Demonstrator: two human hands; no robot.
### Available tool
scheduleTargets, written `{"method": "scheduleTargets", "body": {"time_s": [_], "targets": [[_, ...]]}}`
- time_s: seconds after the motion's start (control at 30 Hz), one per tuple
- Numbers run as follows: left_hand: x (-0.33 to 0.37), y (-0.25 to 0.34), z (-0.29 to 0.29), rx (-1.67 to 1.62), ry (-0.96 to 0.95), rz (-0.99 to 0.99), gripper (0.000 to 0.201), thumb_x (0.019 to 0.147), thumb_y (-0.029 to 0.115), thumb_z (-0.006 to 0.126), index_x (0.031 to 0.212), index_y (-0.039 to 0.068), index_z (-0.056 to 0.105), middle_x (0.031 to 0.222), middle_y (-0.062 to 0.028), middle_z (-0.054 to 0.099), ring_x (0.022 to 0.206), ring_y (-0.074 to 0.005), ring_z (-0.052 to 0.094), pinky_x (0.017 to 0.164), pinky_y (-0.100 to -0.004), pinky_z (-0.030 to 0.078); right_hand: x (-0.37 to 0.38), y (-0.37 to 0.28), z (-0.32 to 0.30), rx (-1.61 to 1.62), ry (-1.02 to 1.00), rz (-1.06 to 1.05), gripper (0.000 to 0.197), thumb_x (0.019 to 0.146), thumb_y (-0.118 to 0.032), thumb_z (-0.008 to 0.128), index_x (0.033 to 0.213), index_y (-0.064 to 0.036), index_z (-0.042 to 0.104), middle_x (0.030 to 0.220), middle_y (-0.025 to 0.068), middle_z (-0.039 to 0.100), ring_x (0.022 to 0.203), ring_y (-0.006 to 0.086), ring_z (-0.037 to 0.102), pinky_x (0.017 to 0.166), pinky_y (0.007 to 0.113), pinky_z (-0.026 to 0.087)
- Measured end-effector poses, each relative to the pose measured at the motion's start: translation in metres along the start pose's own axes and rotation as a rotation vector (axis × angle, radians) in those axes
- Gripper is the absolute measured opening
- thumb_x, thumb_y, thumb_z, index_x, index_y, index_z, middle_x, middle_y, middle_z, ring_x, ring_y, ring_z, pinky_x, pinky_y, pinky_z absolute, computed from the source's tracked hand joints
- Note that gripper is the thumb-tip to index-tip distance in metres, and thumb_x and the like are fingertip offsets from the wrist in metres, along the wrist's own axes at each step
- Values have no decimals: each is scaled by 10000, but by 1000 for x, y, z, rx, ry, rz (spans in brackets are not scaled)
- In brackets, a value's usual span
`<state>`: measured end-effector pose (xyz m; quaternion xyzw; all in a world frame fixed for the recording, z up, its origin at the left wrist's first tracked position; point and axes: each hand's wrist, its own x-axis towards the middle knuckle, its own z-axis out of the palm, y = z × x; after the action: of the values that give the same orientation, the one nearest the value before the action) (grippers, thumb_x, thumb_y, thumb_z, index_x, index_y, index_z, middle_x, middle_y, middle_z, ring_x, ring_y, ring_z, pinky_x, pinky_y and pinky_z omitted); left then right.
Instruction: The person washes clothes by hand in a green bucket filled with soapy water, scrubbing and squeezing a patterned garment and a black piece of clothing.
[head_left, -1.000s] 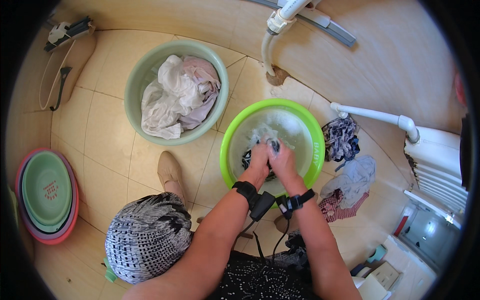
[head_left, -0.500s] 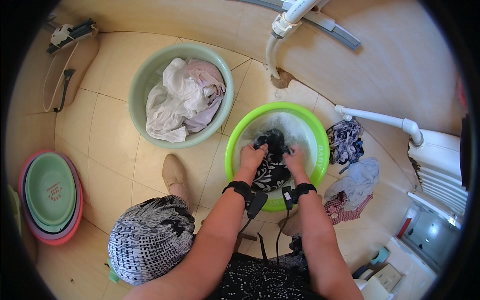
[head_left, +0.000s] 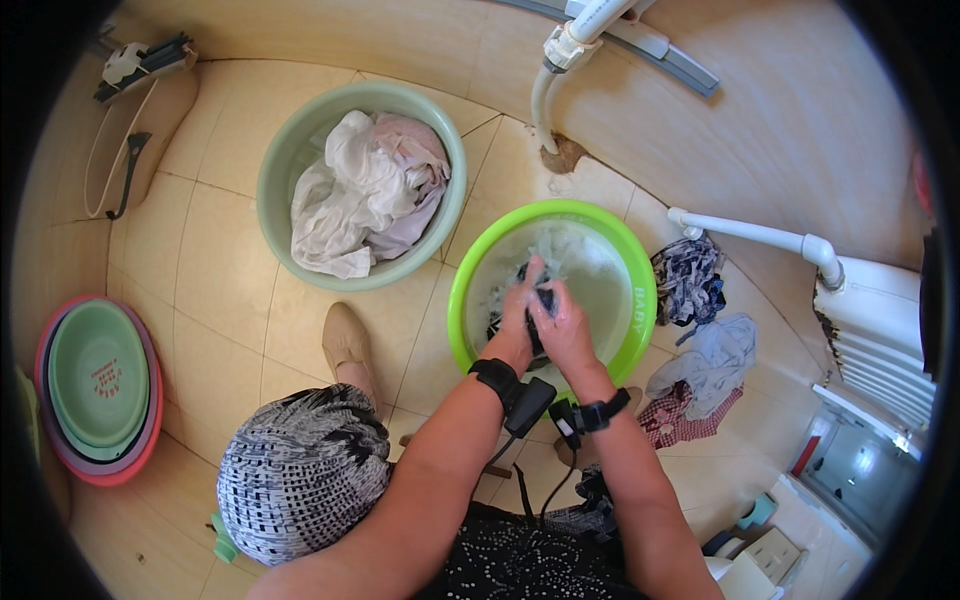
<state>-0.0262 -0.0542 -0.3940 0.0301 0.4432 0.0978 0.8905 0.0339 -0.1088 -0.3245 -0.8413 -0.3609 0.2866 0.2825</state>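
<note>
A bright green basin (head_left: 462,330) with soapy water stands on the floor in front of me. In it, my left hand (head_left: 519,312) and my right hand (head_left: 566,326) are close together, both closed on a wet black garment with a white pattern (head_left: 494,326). A dark fold of it shows between my fingers, and the rest is largely hidden by my hands and the suds. Black straps with small boxes and cables are on both wrists.
A pale green tub (head_left: 275,240) of white and pink laundry stands beyond, to the left. Right of the basin lie a navy patterned cloth (head_left: 690,280), a pale blue cloth (head_left: 712,352) and a red checked cloth (head_left: 675,415). Stacked basins (head_left: 100,375) are far left; a white pipe (head_left: 745,232) runs at right.
My hands have come together toward the middle of the basin, bunching the black garment between them. Before, they were apart with the garment spread between them.
</note>
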Motion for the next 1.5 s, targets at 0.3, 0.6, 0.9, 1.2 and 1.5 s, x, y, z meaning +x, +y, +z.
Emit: {"method": "scheduleTargets", "body": {"time_s": [0.3,0.6,0.9,1.2,1.5], "targets": [[16,17,4,13,-82,185,419,925,327,574,1175,-8,557,969,-99,644,901,-170,609,799,-338,497,28,136,-7,483,343,587,470,921,-404,529,1060,41,593,1007,220,646,930,326,610,836,386,458],[13,16,-19,713,318,203,313,790,236,646,980,-12,637,927,-106,674,777,-234,639,714,-342,510,20,111,-7,-146,80,505,456,736,-257,716,1109,-34,575,1126,219,592,1070,401,545,936,414,427],[-9,17,4,-91,62,40,337,903,410,565,992,88,612,819,-65,637,690,-203,612,640,-345,521,-5,-8,-19,327,-379,-58,305,840,-159,668,1126,-87,589,1013,125,657,963,230,637,868,334,476],[-4,6,29,347,103,18,363,891,321,569,1054,-2,604,934,-79,642,781,-185,615,706,-316,489,41,101,-4,46,-85,346,423,929,-417,496,1070,-28,584,984,222,647,943,350,616,822,411,461],[26,8,-39,633,186,0,497,806,179,673,1244,-3,525,1066,-127,631,879,-207,607,727,-338,496,23,142,20,-178,-282,128,519,760,-262,708,1197,-38,539,1065,230,619,985,361,603,871,407,459]]}}
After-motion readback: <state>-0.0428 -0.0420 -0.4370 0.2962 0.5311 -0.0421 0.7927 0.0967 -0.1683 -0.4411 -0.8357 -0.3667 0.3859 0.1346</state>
